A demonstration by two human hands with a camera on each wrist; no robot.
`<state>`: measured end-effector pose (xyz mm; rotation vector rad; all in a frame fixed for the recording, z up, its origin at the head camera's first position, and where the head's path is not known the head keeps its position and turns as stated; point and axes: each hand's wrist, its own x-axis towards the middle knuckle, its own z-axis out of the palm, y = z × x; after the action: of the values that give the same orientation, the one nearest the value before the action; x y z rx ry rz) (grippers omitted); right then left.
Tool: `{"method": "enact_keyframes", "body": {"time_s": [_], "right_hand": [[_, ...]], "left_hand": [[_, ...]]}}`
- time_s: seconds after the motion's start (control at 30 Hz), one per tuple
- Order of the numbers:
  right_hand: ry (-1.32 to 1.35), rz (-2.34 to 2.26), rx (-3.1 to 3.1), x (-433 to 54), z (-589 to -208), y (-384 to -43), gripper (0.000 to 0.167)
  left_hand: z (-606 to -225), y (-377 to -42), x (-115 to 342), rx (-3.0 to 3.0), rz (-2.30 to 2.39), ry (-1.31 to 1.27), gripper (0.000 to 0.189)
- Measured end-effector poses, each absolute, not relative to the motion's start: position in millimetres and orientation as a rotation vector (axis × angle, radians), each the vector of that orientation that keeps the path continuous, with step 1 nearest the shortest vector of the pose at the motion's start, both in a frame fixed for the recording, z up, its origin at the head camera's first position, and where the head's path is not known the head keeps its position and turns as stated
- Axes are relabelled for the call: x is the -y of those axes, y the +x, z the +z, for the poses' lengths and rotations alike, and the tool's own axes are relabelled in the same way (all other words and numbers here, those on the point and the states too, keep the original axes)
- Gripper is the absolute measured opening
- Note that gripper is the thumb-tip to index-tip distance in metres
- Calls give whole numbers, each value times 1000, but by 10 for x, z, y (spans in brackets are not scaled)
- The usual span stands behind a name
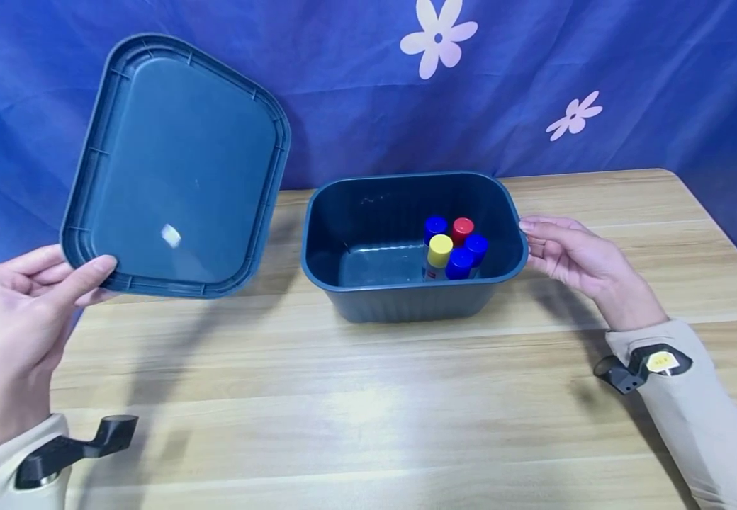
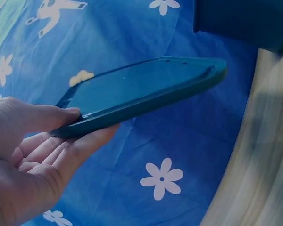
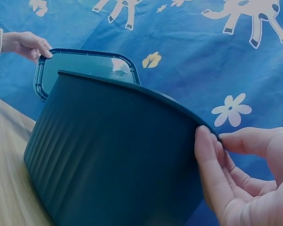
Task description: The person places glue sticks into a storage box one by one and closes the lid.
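Note:
My left hand [image 1: 30, 312] pinches a dark teal plastic lid [image 1: 183, 170] by its near left corner, thumb on the ribbed underside and fingers behind. The lid is held up and tilted, left of a matching storage bin [image 1: 407, 301] that stands on the table. In the left wrist view the lid [image 2: 141, 87] appears nearly edge-on. With thumb and fingers my right hand [image 1: 575, 258] grips the bin's right rim, plainer in the right wrist view of the bin [image 3: 118, 146]. Inside, at the right, several capped bottles stand upright: yellow [image 1: 440, 248], red [image 1: 462, 228] and blue [image 1: 435, 227] caps.
A wooden table [image 1: 356, 411] lies under the bin. Behind it hangs a blue cloth [image 1: 343, 85] with white flowers, close to the bin's back. Black camera mounts sit on the left cuff [image 1: 56, 457] and the right cuff [image 1: 652, 365].

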<state>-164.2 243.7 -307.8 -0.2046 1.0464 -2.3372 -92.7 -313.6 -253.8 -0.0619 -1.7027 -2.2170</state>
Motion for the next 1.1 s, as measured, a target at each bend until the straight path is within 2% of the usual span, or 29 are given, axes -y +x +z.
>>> {"method": "enact_keyframes", "body": {"time_s": [0.4,0.53,0.67,0.83,1.1], "right_hand": [[-230,-2321,-1087,-2451,-3074,-1649,28],[-221,-2315,-1141,-2461,-3071,-1648,27],[-214,-2307,-1159,-2469,-3071,-1647,27],[-232,-2304,-1164,-2473,-3077,-1647,27],[-251,-2315,-1127,-2457,-3075,-1652,26]], "left_hand": [[-2379,-963,2866,1866,-1879,133,33],[-2336,-971,2769,2039,-1560,145,32],[-2326,-986,2721,2166,-1207,-14,30],[-2330,-1012,2639,2141,-1002,-288,25],[-2346,-1063,2552,2123,-859,-419,19]]}}
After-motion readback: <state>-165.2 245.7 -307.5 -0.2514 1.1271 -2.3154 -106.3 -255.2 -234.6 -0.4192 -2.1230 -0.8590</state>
